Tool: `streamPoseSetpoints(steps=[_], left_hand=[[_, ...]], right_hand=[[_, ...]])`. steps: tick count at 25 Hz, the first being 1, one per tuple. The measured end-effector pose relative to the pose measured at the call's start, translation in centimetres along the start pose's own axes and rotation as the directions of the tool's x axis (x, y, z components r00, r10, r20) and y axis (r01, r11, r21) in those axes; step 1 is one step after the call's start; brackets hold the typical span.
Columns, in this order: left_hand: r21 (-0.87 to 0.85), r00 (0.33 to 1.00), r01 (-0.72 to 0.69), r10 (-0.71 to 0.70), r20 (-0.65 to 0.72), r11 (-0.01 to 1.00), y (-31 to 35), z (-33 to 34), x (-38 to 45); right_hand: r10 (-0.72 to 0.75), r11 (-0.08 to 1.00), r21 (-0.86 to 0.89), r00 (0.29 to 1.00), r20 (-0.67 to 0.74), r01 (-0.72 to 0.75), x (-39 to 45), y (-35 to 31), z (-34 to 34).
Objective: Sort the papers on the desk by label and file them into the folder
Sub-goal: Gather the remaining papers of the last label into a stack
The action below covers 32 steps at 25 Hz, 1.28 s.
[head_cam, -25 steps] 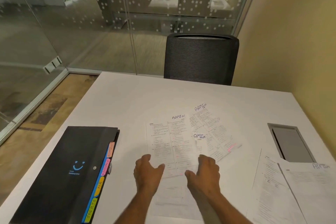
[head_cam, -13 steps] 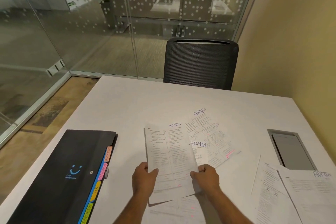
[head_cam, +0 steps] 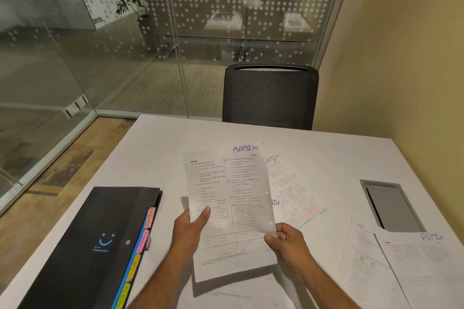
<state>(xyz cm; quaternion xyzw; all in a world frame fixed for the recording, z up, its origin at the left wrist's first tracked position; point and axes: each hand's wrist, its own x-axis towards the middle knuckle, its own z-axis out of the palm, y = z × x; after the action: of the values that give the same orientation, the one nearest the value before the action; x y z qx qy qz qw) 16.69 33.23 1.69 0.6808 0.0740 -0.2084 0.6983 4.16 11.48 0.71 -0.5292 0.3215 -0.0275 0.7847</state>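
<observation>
We see the left hand [head_cam: 190, 231] and right hand [head_cam: 288, 246] both pinching the ADMIN sheet [head_cam: 231, 208], lifted above the desk [head_cam: 175, 145], black folder [head_cam: 100, 241] lying closed just left.

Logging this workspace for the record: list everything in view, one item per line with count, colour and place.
held ADMIN sheet: one, white, lifted above the desk centre
ADMIN sheets behind it: at least two, white, flat on the desk
papers at right: at least two, white, top one marked ADMIN
folder: one, black, closed, desk left; its coloured tabs read ADMIN, FINANCE, HR
cable hatch: one, grey, desk right
desk: one, white
chair: one, black, far side
plant: one, green, behind glass
left hand: grip on sheet's left edge
right hand: grip on sheet's right edge
</observation>
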Motion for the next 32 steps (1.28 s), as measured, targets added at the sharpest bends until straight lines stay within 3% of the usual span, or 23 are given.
streamPoseSetpoints(steps=[3, 5, 7, 10, 15, 21, 24, 28, 32], left_hand=[[-0.008, 1.0, -0.004, 0.005, 0.003, 1.0, 0.2, -0.7, 0.1], [0.003, 1.0, -0.01, 0.01, -0.02, 1.0, 0.1, -1.4, 0.1], [0.021, 0.999, -0.007, 0.008, -0.042, 1.0, 0.0, -2.3, 0.1], [0.111, 0.998, 0.002, 0.005, -0.058, 0.994, -0.6, -3.3, -0.2], [0.17, 0.996, 0.03, -0.015, -0.093, 0.985, -1.0, -4.4, -0.7], [0.136, 0.993, 0.071, -0.057, -0.103, 0.988, -1.7, -5.4, -0.3], [0.134, 0.993, 0.075, -0.061, -0.099, 0.988, -1.9, -5.4, -0.2], [0.117, 0.993, 0.088, -0.078, -0.088, 0.989, -2.0, -5.0, -0.5], [0.075, 0.994, 0.106, -0.103, -0.047, 0.992, -1.5, -4.2, -0.7]], right_hand=[[0.007, 0.997, -0.07, 0.999, -0.041, -0.01, -0.7, -1.2, -0.4], [-0.016, 0.975, -0.222, 0.976, -0.215, -0.032, -0.2, -1.4, -1.2], [-0.091, 0.869, -0.483, 0.925, -0.368, -0.107, 0.7, -0.9, -2.2], [-0.12, 0.639, -0.747, 0.935, -0.334, -0.184, 0.6, 0.0, -1.9], [-0.09, 0.393, -0.88, 0.941, -0.325, -0.267, 0.2, 1.7, -1.0], [-0.015, 0.349, -0.867, 0.924, -0.383, -0.354, 1.1, 1.6, -0.2], [-0.015, 0.452, -0.833, 0.931, -0.366, -0.32, 1.1, 1.8, 0.3], [-0.158, 0.679, -0.73, 0.955, -0.252, -0.08, 0.7, 2.1, 0.7], [-0.165, 0.884, -0.462, 0.974, -0.155, 0.076, 1.0, 0.3, 0.5]])
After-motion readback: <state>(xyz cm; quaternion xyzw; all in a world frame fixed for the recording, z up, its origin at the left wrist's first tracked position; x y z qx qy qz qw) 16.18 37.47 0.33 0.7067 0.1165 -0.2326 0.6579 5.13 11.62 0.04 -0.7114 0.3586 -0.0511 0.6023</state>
